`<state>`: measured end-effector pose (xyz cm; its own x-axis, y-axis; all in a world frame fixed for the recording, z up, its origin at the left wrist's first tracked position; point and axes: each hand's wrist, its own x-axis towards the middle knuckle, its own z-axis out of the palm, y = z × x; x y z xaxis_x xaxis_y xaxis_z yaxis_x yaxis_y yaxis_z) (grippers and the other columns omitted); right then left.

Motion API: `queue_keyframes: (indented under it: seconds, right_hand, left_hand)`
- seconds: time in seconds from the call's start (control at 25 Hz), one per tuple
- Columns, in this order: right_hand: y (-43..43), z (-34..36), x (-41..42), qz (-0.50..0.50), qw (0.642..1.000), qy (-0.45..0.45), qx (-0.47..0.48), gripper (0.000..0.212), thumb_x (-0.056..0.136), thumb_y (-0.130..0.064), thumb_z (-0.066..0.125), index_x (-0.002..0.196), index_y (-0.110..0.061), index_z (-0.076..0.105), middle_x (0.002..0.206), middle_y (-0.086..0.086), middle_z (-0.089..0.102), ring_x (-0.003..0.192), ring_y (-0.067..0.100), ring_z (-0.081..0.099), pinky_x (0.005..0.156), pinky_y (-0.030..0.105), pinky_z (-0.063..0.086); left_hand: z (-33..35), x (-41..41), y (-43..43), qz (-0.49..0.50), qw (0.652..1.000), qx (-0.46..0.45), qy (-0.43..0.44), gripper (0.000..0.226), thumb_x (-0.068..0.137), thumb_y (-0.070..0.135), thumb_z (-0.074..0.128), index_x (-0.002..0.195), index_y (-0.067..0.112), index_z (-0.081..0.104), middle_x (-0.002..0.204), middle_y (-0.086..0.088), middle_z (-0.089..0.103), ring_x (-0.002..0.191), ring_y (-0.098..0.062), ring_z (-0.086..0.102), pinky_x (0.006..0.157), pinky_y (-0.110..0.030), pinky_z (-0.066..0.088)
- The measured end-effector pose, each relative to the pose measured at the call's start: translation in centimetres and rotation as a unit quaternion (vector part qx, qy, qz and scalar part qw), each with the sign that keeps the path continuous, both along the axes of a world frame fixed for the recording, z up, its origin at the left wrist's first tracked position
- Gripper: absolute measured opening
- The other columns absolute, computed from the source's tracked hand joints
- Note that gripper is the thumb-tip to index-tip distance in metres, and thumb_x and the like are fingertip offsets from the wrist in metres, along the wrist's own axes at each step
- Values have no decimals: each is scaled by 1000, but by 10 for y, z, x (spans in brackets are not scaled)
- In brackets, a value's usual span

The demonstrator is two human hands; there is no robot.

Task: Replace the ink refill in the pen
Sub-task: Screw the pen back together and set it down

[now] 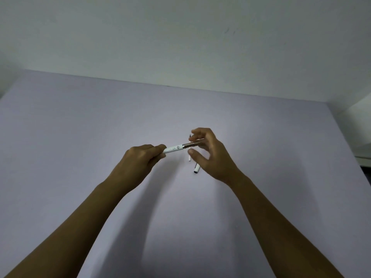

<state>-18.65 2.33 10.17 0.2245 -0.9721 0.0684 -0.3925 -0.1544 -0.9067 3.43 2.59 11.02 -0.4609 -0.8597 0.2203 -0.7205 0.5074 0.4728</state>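
A white pen (174, 148) with a pinkish metallic grip section (190, 145) is held level above the lilac table (80, 127). My left hand (140, 158) is closed around the pen's white barrel end. The fingers of my right hand (208, 152) curl around the grip section, thumb below it and apart from it. On the table under my right hand lie a thin refill, its white end (189, 158) and dark tip (189, 135) showing, and a white pen cap (197, 168); both are partly hidden by the hand.
The lilac table meets a pale wall (180, 37) at the back. Its right edge runs diagonally, with a white object (361, 125) beyond it at the far right.
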Motion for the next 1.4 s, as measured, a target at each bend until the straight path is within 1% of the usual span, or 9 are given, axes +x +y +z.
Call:
queue_keyframes:
  seconds: [0.08,0.16,0.32,0.4,0.48,0.88,1.04,1.28,1.4]
  right_hand:
    - [-4,2,-4,-12,999,17,-34,6,87,-19,61,93,-20,61,90,0,68,83,6,65,77,19,54]
    - [-7,6,-4,-26,999,30,-29,16,85,-33,61,86,-17,64,79,6,69,71,12,67,64,34,58]
    - [-7,11,-4,3,999,2,-45,26,80,-28,71,102,-29,57,90,-8,66,87,5,67,84,14,51]
    - [-9,10,-7,6,998,26,-65,5,85,-26,65,84,-23,61,79,-5,67,78,11,67,75,19,53]
    - [-10,11,-8,-5,998,48,-47,16,85,-36,62,80,-20,62,74,0,68,74,18,67,73,34,55]
    - [-2,12,-7,30,999,13,-11,22,83,-28,67,101,-28,55,94,-8,67,92,5,66,86,16,51]
    - [-4,13,-8,6,1000,17,-9,12,84,-29,65,84,-18,63,78,11,69,61,5,61,58,19,50]
    - [-3,12,-7,7,1000,14,-8,10,83,-29,68,85,-21,64,79,7,71,71,23,69,65,39,60]
    - [-2,12,-8,12,1000,2,-18,15,81,-27,70,94,-27,62,87,0,70,82,12,69,76,27,59]
  left_hand:
    - [3,0,1,-4,1000,-5,4,9,87,9,61,95,6,64,54,-6,46,47,-26,40,45,-33,36]
    - [4,-1,3,-3,1000,-5,11,9,87,9,61,95,6,64,55,-2,42,47,-24,38,45,-31,33]
    - [6,-1,7,10,1000,-7,17,6,88,9,60,92,7,63,55,1,38,47,-23,35,47,-28,29]
    - [6,-2,9,7,1000,-7,15,7,88,9,60,93,6,63,55,-2,40,47,-25,37,46,-30,32]
    - [7,-3,10,2,1000,-6,12,7,88,9,60,93,6,63,55,-3,41,47,-25,38,46,-30,32]
    - [10,-6,10,-4,1000,-20,7,8,87,8,61,93,4,63,54,-9,47,47,-29,42,44,-37,38]
    - [9,-6,10,-4,1000,-23,7,8,87,9,62,94,5,64,55,-10,50,46,-28,42,44,-34,36]
    - [8,-6,11,2,1000,-24,12,8,87,9,62,94,5,64,55,-6,45,46,-27,40,44,-35,37]
    - [8,-7,12,-1,1000,-23,9,7,87,9,62,93,6,63,54,-8,47,46,-28,41,43,-35,37]
